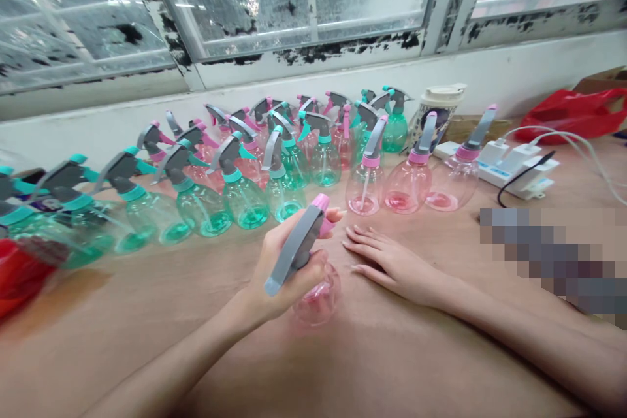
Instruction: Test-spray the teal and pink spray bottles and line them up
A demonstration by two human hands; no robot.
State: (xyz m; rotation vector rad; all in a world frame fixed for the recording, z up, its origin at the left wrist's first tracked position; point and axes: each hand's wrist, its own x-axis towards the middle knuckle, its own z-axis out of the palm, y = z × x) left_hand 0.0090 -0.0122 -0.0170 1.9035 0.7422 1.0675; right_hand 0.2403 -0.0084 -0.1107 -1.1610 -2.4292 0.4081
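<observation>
My left hand (289, 268) is closed around the neck of a pink spray bottle (318, 300) with a grey and pink trigger head, held near the middle of the table. Its fingers partly hide the neck and trigger. My right hand (386, 261) lies flat on the table just right of that bottle, fingers stretched out and holding nothing. Beyond it stand several pink spray bottles, the closest a pink spray bottle (365, 189). Green spray bottles, such as a green spray bottle (247, 202), form a row behind my left hand, with more pink and green ones at the back.
A white lidded cup (437, 111) stands by the wall. To the right are a white power strip (519, 170) with cables and a red plastic bag (573, 117). Another red bag (22, 277) lies at the left edge. Windows rise behind the table (392, 359).
</observation>
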